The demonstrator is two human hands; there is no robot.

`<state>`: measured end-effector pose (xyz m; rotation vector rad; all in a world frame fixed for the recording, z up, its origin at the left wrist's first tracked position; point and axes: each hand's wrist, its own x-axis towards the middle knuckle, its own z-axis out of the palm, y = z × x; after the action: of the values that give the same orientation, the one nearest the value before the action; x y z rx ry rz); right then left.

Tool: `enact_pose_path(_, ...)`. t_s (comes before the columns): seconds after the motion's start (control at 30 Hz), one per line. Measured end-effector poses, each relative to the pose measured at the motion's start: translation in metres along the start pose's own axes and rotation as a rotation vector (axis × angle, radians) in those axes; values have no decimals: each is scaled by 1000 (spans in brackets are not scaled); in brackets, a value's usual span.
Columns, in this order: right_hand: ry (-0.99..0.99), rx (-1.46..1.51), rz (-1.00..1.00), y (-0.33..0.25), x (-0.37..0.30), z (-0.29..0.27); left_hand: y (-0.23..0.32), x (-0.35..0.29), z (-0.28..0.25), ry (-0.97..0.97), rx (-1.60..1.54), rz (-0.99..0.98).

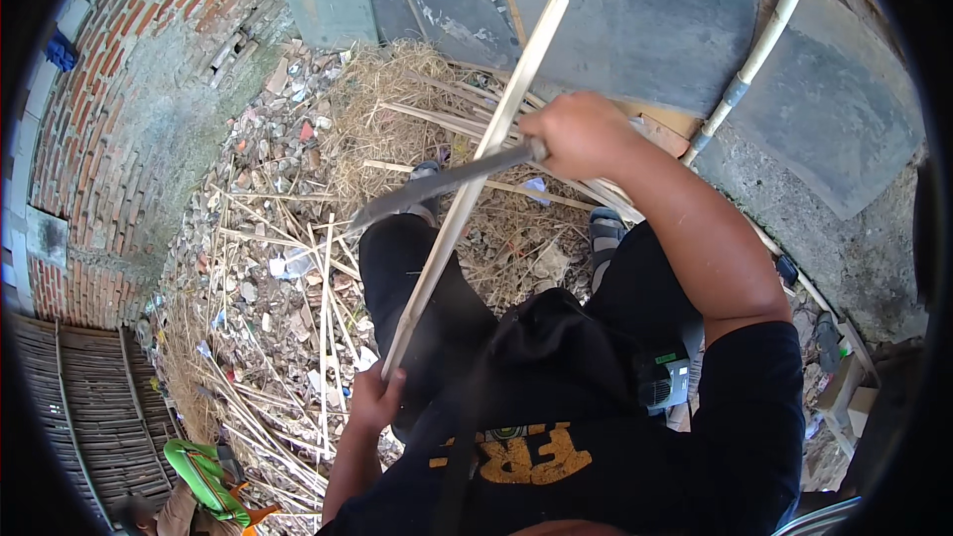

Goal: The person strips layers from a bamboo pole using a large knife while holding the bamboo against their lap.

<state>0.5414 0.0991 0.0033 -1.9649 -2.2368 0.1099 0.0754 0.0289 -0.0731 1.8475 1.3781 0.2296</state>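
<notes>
My right hand [579,134] is closed round the handle of a long machete [437,185], whose dark blade points left and lies across a pale bamboo strip [467,189]. The strip slants from low left up to the far middle. Its lower end sits in my left hand [375,397], fingers wrapped round it beside my left thigh. Blade and strip cross around the strip's middle; whether the edge bites into it I cannot tell. Most of the machete's handle is hidden by my fist.
Split bamboo strips [326,328] and dry shavings [387,89] litter the rubble ground. A brick wall [109,119] rises at left, grey panels [655,25] with a pole [759,60] at the far side. A person in green [204,476] is low left; a bamboo screen [89,417] stands there.
</notes>
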Motion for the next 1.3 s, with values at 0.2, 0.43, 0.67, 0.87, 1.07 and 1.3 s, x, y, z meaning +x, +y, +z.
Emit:
enact_pose_path(0.2, 123, 175, 331, 41, 6, 2, -8, -5, 14, 126, 153, 157)
enact_pose_path(0.43, -34, -7, 32, -26, -5, -14, -15, -14, 25, 254, 90, 154)
enact_pose_path(0.67, 41, 155, 271, 21, 6, -7, 0, -14, 29, 313, 173, 163)
enact_pose_path(0.87, 8, 38, 86, -33, -5, -18, -2, -15, 31, 310, 80, 137)
enact_pose_path(1.07, 48, 225, 310, 18, 13, -9, -1, -13, 34, 322, 143, 140)
enact_pose_path(1.3, -48, 97, 162, -26, -2, -14, -11, -14, 31, 287, 163, 84)
